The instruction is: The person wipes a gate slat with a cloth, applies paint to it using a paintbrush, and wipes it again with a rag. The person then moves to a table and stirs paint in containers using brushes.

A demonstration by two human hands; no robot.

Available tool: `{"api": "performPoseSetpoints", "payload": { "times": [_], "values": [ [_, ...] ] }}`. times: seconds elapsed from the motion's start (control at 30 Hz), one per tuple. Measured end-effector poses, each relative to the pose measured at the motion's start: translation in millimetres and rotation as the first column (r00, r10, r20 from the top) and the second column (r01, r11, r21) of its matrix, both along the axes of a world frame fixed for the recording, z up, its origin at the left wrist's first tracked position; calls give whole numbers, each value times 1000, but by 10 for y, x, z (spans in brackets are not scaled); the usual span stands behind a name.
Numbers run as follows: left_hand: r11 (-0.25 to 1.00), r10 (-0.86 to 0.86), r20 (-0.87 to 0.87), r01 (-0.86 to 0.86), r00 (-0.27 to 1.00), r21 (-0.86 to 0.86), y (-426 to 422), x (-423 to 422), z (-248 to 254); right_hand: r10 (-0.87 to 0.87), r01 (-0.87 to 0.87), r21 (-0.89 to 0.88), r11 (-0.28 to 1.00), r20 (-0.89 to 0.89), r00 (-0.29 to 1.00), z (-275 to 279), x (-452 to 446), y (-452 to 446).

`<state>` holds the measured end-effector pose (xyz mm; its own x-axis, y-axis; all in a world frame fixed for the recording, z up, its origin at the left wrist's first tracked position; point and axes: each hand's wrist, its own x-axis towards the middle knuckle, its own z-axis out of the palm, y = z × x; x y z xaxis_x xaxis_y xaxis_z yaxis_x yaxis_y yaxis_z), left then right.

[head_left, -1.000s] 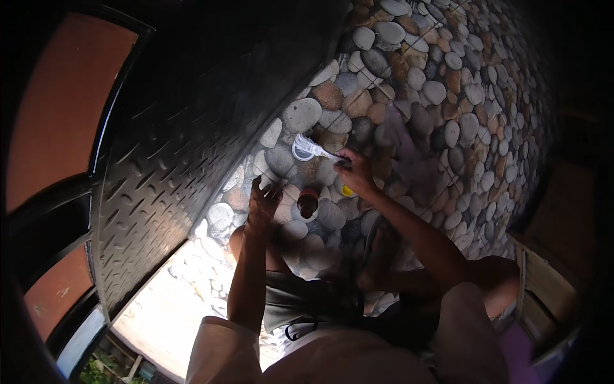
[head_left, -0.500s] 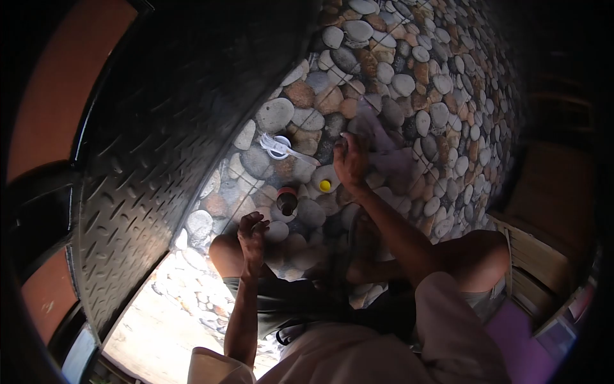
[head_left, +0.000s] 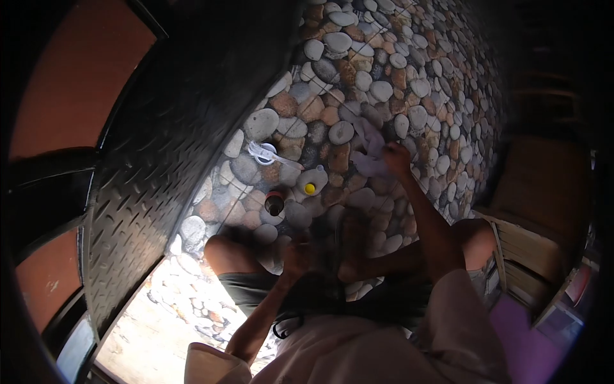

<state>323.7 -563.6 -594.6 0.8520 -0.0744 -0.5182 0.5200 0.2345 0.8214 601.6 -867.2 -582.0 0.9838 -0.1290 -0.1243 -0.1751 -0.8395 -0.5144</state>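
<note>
A crumpled light-purple cloth (head_left: 369, 148) lies on the pebble-patterned floor. My right hand (head_left: 397, 160) has its fingers closed on the cloth's right edge. Low in front of my lap is my left hand (head_left: 297, 257), dark and smeared by motion; whether it holds anything cannot be made out. Between the hands and farther forward stands a dark bottle (head_left: 274, 205) with a reddish band. Close by is a small yellow cap (head_left: 309, 189), with something clear beside it. A white brush (head_left: 279, 158) rests across a small round white dish (head_left: 263, 152).
A black textured metal panel (head_left: 137, 160) runs along the left. Wooden furniture (head_left: 526, 256) stands at the right, beside a purple surface (head_left: 521, 336). My bent legs frame the near floor, and bright sunlight falls at the lower left.
My right hand has moved right across the cloth and closed on it; its fingers were apart before. My left hand has swung inward from beside my knee to in front of my lap.
</note>
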Motion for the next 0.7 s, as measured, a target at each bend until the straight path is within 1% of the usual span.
{"api": "performPoseSetpoints", "payload": {
  "times": [0.03,0.07,0.1,0.13,0.17,0.2,0.23,0.27,0.3,0.37,0.4,0.47,0.5,0.53,0.57,0.6,0.63,0.67,0.7],
  "values": [
    [995,-9,-34,6,999,-104,-87,46,53,-25,29,84,996,-48,999,114,-18,-55],
    [979,-21,-71,6,997,-204,-176,94,106,-26,28,77,997,-34,999,230,-32,-107],
    [997,-65,178,56,982,58,-266,324,400,-20,26,109,994,-55,998,321,-47,-176],
    [947,-162,395,31,904,319,-348,543,668,-14,24,140,990,-76,997,409,-81,-226],
    [949,-158,408,24,899,313,-409,717,869,31,-17,130,991,-107,994,664,-131,-180],
    [941,-164,376,31,912,336,-444,875,1050,34,-22,127,992,-95,995,808,-176,-138],
    [933,-169,338,40,926,359,-503,1015,1172,30,-23,69,997,-98,995,913,-236,-110],
    [919,-173,424,-9,889,394,-587,1149,1239,25,-24,12,1000,-103,994,1023,-315,-84],
    [903,-178,502,-63,846,426,-666,1269,1302,32,-31,14,999,-102,994,1159,-411,-55],
    [824,-211,652,-227,728,520,-742,1482,1625,96,-102,-25,994,-195,976,1425,-599,50],
    [813,-209,648,-238,733,532,-815,1514,1664,113,-117,-10,993,-195,974,1598,-684,156],
    [715,-316,592,-224,741,662,-941,1483,1684,264,-251,84,964,-246,933,1955,-842,349],
    [703,-313,595,-240,741,669,-935,1412,1636,224,-210,79,974,-395,891,2028,-878,423],
    [792,-368,527,-38,766,609,-910,1366,1581,248,-232,89,969,-377,892,1912,-911,406],
    [843,-430,460,164,776,511,-897,1303,1522,388,-347,232,909,-163,907,1680,-984,363],
    [839,-421,461,142,781,526,-827,1229,1523,431,-335,394,856,-187,883,1763,-1055,476],
    [886,-351,428,148,833,440,-734,1131,1513,472,-297,544,785,-213,856,1864,-1125,607],
    [926,-282,389,143,877,349,-669,1050,1514,519,-335,655,677,-102,849,1621,-1164,606],
    [989,-40,450,-28,892,142,-676,958,1320,506,-181,757,628,-221,833,1611,-1217,696]
  ]
}}
